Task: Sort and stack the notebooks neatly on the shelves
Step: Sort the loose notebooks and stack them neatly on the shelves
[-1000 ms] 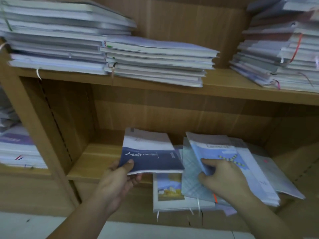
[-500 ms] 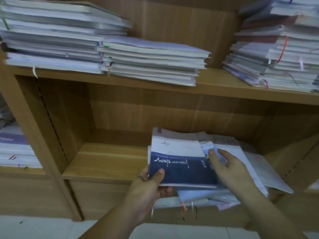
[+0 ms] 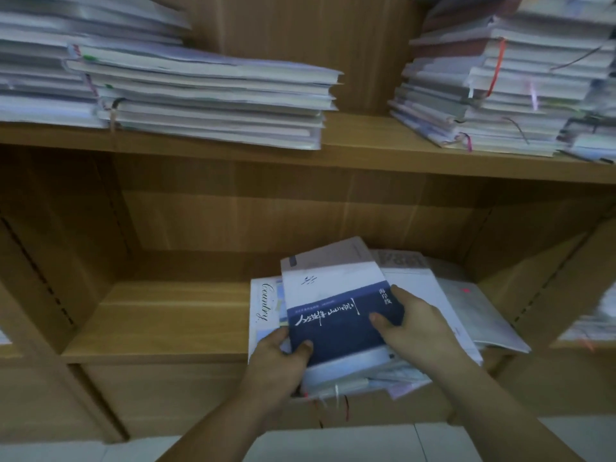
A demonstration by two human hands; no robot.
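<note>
The wooden bookcase (image 3: 233,211) fills the view. Its upper shelf (image 3: 360,135) carries tall flat stacks (image 3: 206,98) at left and a more ragged stack (image 3: 493,95) at right. The lower shelf (image 3: 160,315) holds, toward its right, a loose pile (image 3: 443,295) of notebooks, fanned out, with its near edge overhanging the shelf front. On top of that pile lies the blue-and-white notebook (image 3: 333,311), its long axis running near to far and the far end leaning slightly left. The left hand (image 3: 276,361) grips its near left corner, thumb on the cover and fingers underneath. The right hand (image 3: 420,325) clasps its right edge, thumb resting on the blue band. With one hand on either side, both equally close, the next move likely turns on swinging that axis square with the pile below.
</note>
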